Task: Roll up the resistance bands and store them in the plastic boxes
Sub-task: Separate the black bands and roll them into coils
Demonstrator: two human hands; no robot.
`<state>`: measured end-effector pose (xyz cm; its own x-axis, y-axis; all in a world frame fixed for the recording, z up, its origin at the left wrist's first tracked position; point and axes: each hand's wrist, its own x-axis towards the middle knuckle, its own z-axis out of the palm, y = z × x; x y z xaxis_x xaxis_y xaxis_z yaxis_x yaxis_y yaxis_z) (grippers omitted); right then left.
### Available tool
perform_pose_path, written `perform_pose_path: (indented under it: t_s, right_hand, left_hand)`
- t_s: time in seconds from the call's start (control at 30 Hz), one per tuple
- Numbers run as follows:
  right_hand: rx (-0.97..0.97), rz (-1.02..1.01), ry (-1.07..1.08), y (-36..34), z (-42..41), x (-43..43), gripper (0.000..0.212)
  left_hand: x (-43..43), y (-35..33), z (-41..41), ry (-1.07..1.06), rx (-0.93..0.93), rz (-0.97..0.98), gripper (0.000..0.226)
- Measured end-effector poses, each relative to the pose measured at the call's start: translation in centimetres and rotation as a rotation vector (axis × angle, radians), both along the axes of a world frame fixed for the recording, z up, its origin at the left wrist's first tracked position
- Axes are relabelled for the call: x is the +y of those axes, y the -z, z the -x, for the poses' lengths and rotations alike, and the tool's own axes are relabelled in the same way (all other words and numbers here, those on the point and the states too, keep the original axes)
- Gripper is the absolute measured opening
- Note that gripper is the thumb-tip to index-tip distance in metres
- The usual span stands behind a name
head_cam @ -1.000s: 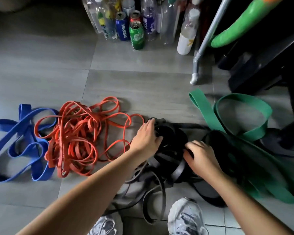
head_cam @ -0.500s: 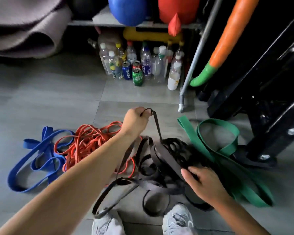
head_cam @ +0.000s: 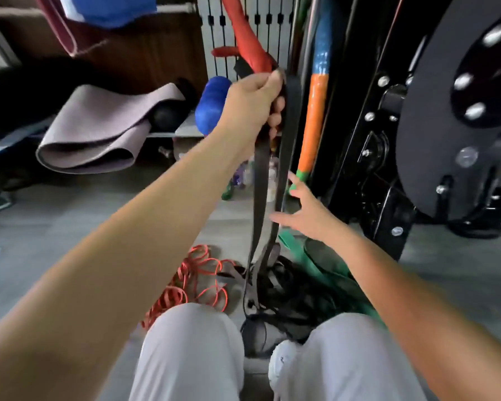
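Grey tiled floor (head_cam: 69, 241) under orange bands (head_cam: 197, 282); left grip (head_cam: 252, 102) around black band (head_cam: 288, 140), right grip (head_cam: 307, 215) splayed.

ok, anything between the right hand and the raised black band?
Nothing visible: the open right hand is right beside the hanging black band, gripped higher up by the left hand. Its lower end runs into the pile.

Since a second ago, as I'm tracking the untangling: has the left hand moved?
Yes. The left hand has risen well above the orange bands it was beside a second ago, pulling a black band up with it.
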<state>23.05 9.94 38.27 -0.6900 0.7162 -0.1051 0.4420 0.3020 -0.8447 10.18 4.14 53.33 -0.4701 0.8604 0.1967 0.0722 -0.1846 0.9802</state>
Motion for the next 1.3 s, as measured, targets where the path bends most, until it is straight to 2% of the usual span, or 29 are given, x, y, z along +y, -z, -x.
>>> perform_pose_path:
  t_s: [0.03, 0.1, 0.13, 0.17, 0.27, 0.37, 0.47, 0.57, 0.67, 0.73, 0.83, 0.9, 1.0, 1.1, 1.17, 1.23, 1.3]
  right_hand:
    - [0.029, 0.015, -0.032, -0.7, 0.7, -0.5, 0.076]
    - [0.041, 0.088, -0.033, -1.3, 1.5, -2.0, 0.033]
    - [0.064, 0.145, -0.006, -1.3, 1.6, -2.5, 0.018]
    - [0.096, 0.188, 0.027, -1.1, 1.6, -3.0, 0.013]
    - [0.150, 0.094, 0.156, -2.0, 0.6, -3.1, 0.008]
    - [0.239, -0.046, 0.199, -5.2, 0.1, -3.4, 0.017]
    - [0.410, -0.097, 0.207, -9.6, 0.4, -4.4, 0.024]
    - [0.546, -0.071, 0.143, -14.1, 1.0, -6.0, 0.024]
    - [0.622, -0.049, 0.021, -18.2, 2.1, -8.0, 0.023]
    - [0.656, -0.070, -0.064, -19.8, 2.9, -9.6, 0.022]
    - [0.665, -0.142, -0.121, -20.8, 3.2, -10.9, 0.024]
    - [0.630, -0.111, -0.098, -20.0, 3.1, -10.7, 0.022]
    - [0.507, 0.057, -0.063, -16.2, 2.4, -8.6, 0.015]
    - [0.165, 0.050, 0.047, -7.7, 1.0, -6.2, 0.008]
    - [-0.081, -0.012, 0.115, -0.5, 0.0, -5.4, 0.022]
    - [-0.359, -0.079, 0.050, 6.3, -0.8, -6.1, 0.014]
    - [-0.585, -0.163, -0.069, 12.6, -1.3, -7.5, 0.030]
  left_hand:
    - [-0.9, -1.7, -0.3, 0.005, -0.014, -0.034, 0.024]
    - [-2.6, -4.0, -0.1, -0.001, -0.031, -0.108, 0.024]
    - [-3.4, -4.8, 0.2, -0.013, -0.031, -0.139, 0.025]
    - [-4.2, -5.2, 0.6, -0.030, -0.027, -0.159, 0.025]
    - [-5.7, -4.8, 1.8, -0.097, -0.033, -0.128, 0.025]
    - [-6.9, -2.6, 2.2, -0.150, 0.023, 0.063, 0.021]
    - [-7.9, 1.3, 2.2, -0.148, 0.197, 0.292, 0.012]
    - [-9.4, 5.7, 1.5, -0.039, 0.426, 0.437, 0.021]
    - [-10.5, 9.8, -0.6, 0.105, 0.398, 0.524, 0.033]
    - [-10.4, 12.4, -2.0, 0.084, 0.340, 0.520, 0.046]
    - [-9.8, 14.8, -3.4, -0.043, 0.132, 0.420, 0.014]
    - [-9.6, 15.9, -3.0, -0.141, -0.048, 0.408, 0.019]
    - [-9.9, 16.7, -1.2, -0.267, -0.251, 0.428, 0.022]
    - [-10.7, 17.3, 1.1, -0.339, -0.358, 0.387, 0.029]
    - [-10.8, 17.8, 2.5, -0.332, -0.446, 0.331, 0.028]
    - [-10.9, 18.6, 3.4, -0.302, -0.472, 0.331, 0.023]
    - [-10.7, 20.1, 4.1, -0.278, -0.414, 0.390, 0.021]
